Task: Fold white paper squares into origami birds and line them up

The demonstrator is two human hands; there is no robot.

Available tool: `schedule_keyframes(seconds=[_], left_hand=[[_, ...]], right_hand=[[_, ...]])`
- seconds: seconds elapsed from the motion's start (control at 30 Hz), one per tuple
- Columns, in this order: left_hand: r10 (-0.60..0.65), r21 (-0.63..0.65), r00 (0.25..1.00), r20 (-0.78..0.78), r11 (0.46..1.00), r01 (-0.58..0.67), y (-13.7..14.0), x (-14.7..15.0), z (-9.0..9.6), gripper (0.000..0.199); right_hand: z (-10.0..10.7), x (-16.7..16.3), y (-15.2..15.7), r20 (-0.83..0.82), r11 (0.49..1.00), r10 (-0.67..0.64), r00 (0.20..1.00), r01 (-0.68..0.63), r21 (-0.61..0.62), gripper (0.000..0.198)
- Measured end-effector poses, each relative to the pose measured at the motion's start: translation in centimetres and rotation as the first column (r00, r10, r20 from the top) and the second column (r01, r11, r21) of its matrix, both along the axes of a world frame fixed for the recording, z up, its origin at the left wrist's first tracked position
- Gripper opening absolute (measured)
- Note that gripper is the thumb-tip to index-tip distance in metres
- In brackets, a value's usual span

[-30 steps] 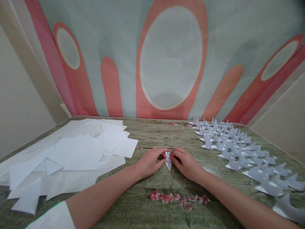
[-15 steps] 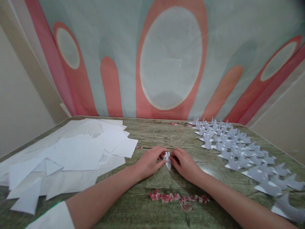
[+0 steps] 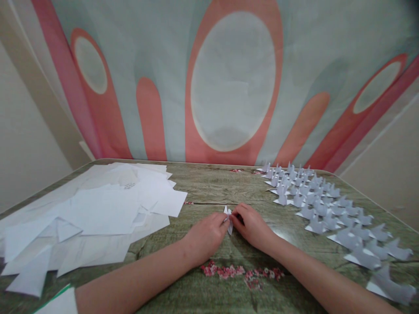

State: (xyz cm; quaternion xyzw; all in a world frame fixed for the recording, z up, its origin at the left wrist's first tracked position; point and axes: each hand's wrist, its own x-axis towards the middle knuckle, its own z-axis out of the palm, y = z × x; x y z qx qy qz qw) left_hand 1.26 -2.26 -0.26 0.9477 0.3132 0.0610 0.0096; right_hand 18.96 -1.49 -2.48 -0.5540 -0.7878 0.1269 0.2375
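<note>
A small folded white paper figure (image 3: pixel 230 227) is between my two hands, over the middle of the table. From the left, my left hand (image 3: pixel 209 235) pinches it, thumb and fingers pressed together and the back of the hand toward me. On the other side my right hand (image 3: pixel 250 224) grips it with thumb and curled fingers. One white point of the figure sticks up beyond the fingertips and another points down toward me. Its middle is hidden by my fingers.
Loose white paper sheets (image 3: pixel 108 209) lie in a spread pile on the left. Several rows of folded white paper birds (image 3: pixel 317 205) stand along the right. The wood-patterned table (image 3: pixel 203 183) carries printed pink flowers (image 3: pixel 225 270). A patterned curtain (image 3: pixel 173 109) hangs behind.
My left hand has turned over the figure and moved slightly nearer to me, its fingers now closer together. The figure has rotated a little. My right hand keeps nearly the same place.
</note>
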Motion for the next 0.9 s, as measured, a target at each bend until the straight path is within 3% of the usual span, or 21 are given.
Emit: schedule_keyframes(seconds=[0.3, 0.6, 0.9], left_hand=[[0.025, 0.029, 1.0, -0.007, 0.999, -0.025, -0.3, 0.5, -1.5, 0.037], [0.025, 0.059, 0.997, -0.077, 0.998, -0.02, -0.6, 0.6, -0.6, 0.033], [0.01, 0.049, 0.999, -0.052, 0.999, -0.007, -0.4, 0.7, -1.1, 0.031]], right_hand=[[-0.4, 0.0, 0.1, 0.008, 1.0, -0.025, 1.0, 0.025, 0.005, 0.015], [-0.3, 1.2, -0.2, -0.177, 0.997, 0.055, 0.983, -0.065, -0.051, 0.009], [-0.3, 0.7, -0.3, -0.132, 0.999, 0.04, 0.99, -0.04, 0.002, 0.007]])
